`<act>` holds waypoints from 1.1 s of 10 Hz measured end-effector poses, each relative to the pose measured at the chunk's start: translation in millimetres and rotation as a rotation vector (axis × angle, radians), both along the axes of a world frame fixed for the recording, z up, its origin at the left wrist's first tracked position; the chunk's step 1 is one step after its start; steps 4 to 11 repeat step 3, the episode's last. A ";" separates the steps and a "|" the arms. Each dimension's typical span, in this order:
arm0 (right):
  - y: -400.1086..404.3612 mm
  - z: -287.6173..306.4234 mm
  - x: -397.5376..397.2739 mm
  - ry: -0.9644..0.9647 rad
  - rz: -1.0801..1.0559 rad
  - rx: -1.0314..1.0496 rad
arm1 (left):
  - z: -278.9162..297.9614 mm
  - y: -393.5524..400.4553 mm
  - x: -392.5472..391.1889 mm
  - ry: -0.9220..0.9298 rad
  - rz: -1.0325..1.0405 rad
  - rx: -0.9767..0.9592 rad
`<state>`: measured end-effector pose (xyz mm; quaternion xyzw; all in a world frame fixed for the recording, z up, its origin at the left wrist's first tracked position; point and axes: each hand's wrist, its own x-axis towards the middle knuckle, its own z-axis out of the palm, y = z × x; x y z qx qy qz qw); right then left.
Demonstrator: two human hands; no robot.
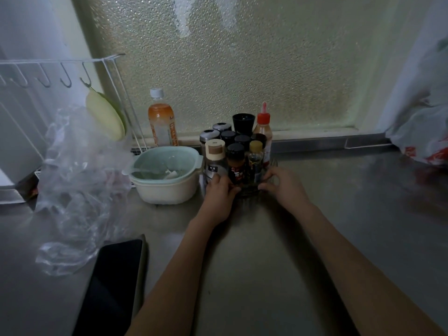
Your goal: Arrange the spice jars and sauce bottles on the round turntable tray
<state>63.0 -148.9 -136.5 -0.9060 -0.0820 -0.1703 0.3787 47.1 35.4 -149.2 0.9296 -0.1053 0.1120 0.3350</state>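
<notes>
As both hands' fingers curl on the laden turntable tray, its top-heavy glass jars between them favour rim holds.

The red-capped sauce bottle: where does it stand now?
In the head view, the red-capped sauce bottle stands at the tray's back right, beside the black cup.

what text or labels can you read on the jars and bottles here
Nothing can be read with certainty.
Jar with the beige cap: small dark label with two light characters, too blurred to read.
Black-capped jar: red label with white characters, blurred, partly hidden by the left hand.
Orange drink bottle: vertical lettering, unreadable.
Red-capped sauce bottle: label too blurred.
Plastic bag: red print, unreadable.
</notes>
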 end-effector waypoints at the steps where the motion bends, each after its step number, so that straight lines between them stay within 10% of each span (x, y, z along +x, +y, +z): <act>1: 1.1 -0.4 -4.6 0.010 -0.006 -0.029 | 2.5 2.0 -4.4 0.013 -0.005 0.002; 3: -4.2 26.8 -19.8 -0.028 0.005 0.351 | 54.3 -4.0 -31.3 -0.372 0.002 -0.154; 11: -4.2 26.8 -19.8 -0.028 0.005 0.351 | 54.3 -4.0 -31.3 -0.372 0.002 -0.154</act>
